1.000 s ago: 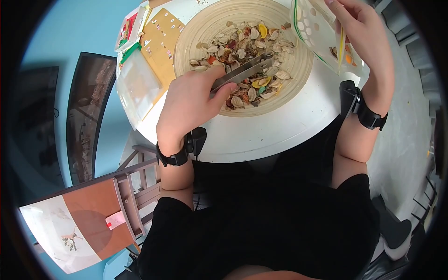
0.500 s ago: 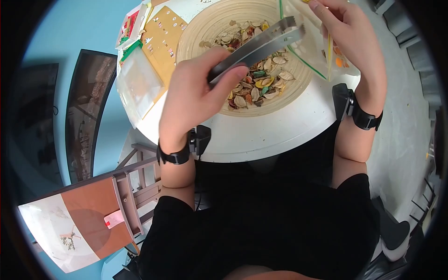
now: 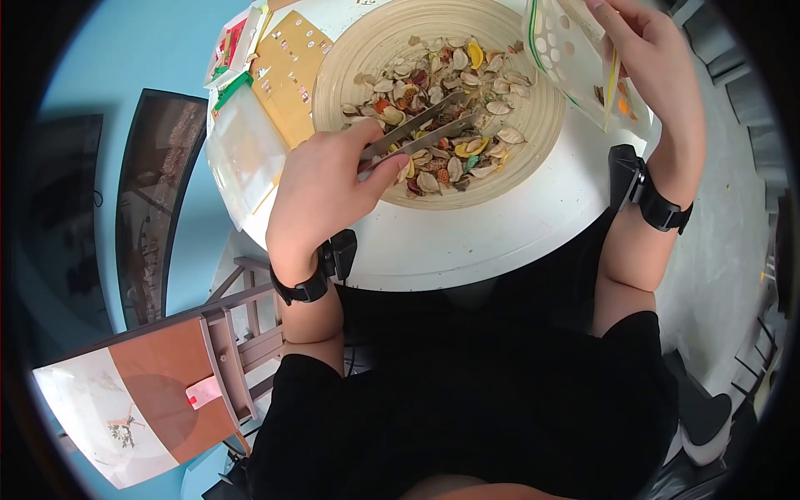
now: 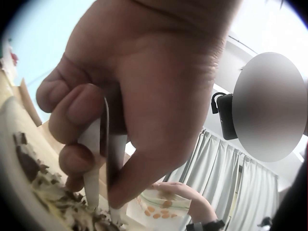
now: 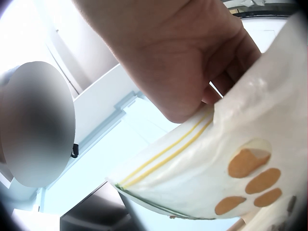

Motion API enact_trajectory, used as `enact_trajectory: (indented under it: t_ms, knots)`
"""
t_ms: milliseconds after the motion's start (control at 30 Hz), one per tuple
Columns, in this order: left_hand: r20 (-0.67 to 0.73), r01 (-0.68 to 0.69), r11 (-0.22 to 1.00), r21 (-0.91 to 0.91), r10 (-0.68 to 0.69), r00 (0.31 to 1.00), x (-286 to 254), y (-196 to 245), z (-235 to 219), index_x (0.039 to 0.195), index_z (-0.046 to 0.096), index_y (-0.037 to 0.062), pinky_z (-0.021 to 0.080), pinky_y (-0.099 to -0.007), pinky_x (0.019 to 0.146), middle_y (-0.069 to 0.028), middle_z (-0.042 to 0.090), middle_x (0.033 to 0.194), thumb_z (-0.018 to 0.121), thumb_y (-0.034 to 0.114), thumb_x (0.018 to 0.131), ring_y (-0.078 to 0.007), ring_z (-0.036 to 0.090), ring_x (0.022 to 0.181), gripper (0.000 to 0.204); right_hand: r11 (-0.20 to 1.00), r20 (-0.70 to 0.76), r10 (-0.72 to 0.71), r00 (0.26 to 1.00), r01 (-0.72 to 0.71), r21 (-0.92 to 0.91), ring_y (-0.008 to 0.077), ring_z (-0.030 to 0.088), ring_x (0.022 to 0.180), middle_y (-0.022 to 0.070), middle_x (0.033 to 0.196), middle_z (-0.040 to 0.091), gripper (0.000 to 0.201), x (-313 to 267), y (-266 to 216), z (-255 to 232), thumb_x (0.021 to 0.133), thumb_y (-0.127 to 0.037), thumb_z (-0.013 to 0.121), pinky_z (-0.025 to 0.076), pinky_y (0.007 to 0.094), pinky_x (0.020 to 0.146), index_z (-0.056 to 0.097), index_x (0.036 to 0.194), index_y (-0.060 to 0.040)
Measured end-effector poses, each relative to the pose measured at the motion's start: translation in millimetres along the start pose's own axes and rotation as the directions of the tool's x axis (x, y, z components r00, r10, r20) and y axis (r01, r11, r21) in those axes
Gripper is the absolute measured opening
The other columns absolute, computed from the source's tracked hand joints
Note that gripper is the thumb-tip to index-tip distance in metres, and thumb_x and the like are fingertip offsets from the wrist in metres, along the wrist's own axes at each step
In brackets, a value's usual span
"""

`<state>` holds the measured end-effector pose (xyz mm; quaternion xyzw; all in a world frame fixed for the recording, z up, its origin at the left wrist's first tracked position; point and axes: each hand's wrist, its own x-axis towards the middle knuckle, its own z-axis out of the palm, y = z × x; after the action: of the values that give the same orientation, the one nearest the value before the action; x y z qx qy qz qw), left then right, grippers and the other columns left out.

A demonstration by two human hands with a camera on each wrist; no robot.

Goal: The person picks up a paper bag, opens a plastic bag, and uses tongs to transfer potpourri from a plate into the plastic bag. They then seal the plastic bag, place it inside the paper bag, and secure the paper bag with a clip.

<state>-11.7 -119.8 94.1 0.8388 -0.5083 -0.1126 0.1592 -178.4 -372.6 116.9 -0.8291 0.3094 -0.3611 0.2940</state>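
My left hand (image 3: 325,183) grips metal tongs (image 3: 414,126) in the head view, thumb on one arm and fingers on the other. Their tips stand apart, down among the potpourri (image 3: 498,107), a spread of dried petals, pods and leaves in a wide round wooden bowl (image 3: 333,75). In the left wrist view the tongs (image 4: 91,168) point down into the dried pieces. Up at the right, my right hand (image 3: 658,67) pinches the top of a clear zip bag (image 3: 575,62) and holds its mouth apart. Paw-shaped windows (image 5: 262,180) show on the bag, with orange pieces inside.
Left of the bowl lie a tan printed sheet (image 3: 287,79), a clear plastic sleeve (image 3: 246,150) and a small box (image 3: 237,50) with red contents. All stand on a round white table (image 3: 483,250). A brown folding chair (image 3: 242,350) is at the lower left.
The tongs rose from the potpourri to the bag's mouth, then came back down into the bowl with their arms spread. The bag swung left toward them and back right.
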Motion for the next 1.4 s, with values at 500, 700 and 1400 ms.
enact_trajectory:
  t_ms: [500, 700, 1400]
  knots:
    - [-0.219, -0.144, 0.934, -0.328, 0.073, 0.973, 4.5, -3.8, -13.6, 0.092, 0.069, 0.0014, 0.034, -0.0297, 0.049, -0.0076, 0.053, 0.057, 0.078, 0.022, 0.091, -0.0140, 0.043, 0.050, 0.022, 0.998, 0.118, 0.052, 0.992, -0.047, -0.042, 0.0114, 0.057, 0.057, 0.0047, 0.065, 0.065, 0.030, -6.0, -23.2, 6.0, 0.100, -0.019, 0.061, 0.043, 0.0300, 0.052, 0.074, 0.102, 0.0076]
    - [-0.365, -0.115, 0.923, -0.367, -0.029, 0.931, 11.7, 1.0, -5.9, 0.092, 0.067, -0.0019, 0.033, -0.0282, 0.050, -0.0054, 0.051, 0.058, 0.077, 0.023, 0.092, -0.0092, 0.040, 0.055, 0.027, 0.988, 0.246, 0.109, 0.963, -0.133, 0.082, 0.0055, 0.050, 0.059, -0.0019, 0.066, 0.057, 0.036, 11.5, 18.3, 14.5, 0.101, -0.031, 0.062, 0.038, 0.0261, 0.053, 0.074, 0.115, 0.0004]
    - [-0.023, 0.124, 0.989, -0.082, -0.126, 0.992, -4.5, -39.1, -14.9, 0.095, 0.069, -0.0023, 0.030, -0.0317, 0.053, -0.0057, 0.050, 0.062, 0.077, 0.021, 0.092, -0.0125, 0.036, 0.057, 0.025, 0.992, 0.226, 0.096, 0.969, -0.111, 0.052, 0.0025, 0.047, 0.058, -0.0056, 0.065, 0.054, 0.040, 13.5, 31.4, 17.4, 0.102, -0.038, 0.063, 0.037, 0.0236, 0.054, 0.074, 0.121, -0.0046]
